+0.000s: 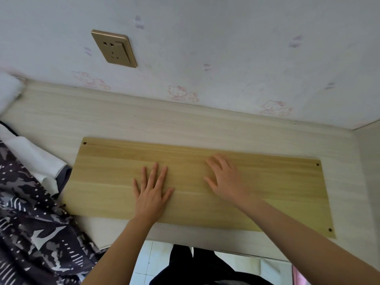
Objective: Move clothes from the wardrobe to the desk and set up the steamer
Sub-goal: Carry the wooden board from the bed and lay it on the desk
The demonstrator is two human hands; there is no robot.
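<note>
Head view looks down on a pale wood-grain desk [144, 122] that runs across the middle of the frame and meets a white wall [205, 38] printed with faint pink cartoon cats. A yellow-toned wooden board [277, 192] lies flat on the desk at center, with small dark holes near its corners. The left hand [151, 191] rests palm down on the board just left of center, fingers straight and spread, holding nothing. The right hand [225, 179] lies on the board just right of center, also palm down with fingers loosely extended and gripping nothing; the two hands are near each other but apart. At the left edge of the frame the clothes are piled on the desk: a dark patterned garment [30, 223] with white dots and streaks spills over the desk's front edge at lower left, and a white garment [35, 159] sits above it, just beside the board's left end. A gold wall socket [114, 48] is mounted in the upper left. Light floor tiles [144, 264] and dark trousers [195, 268] show at the bottom center.
</note>
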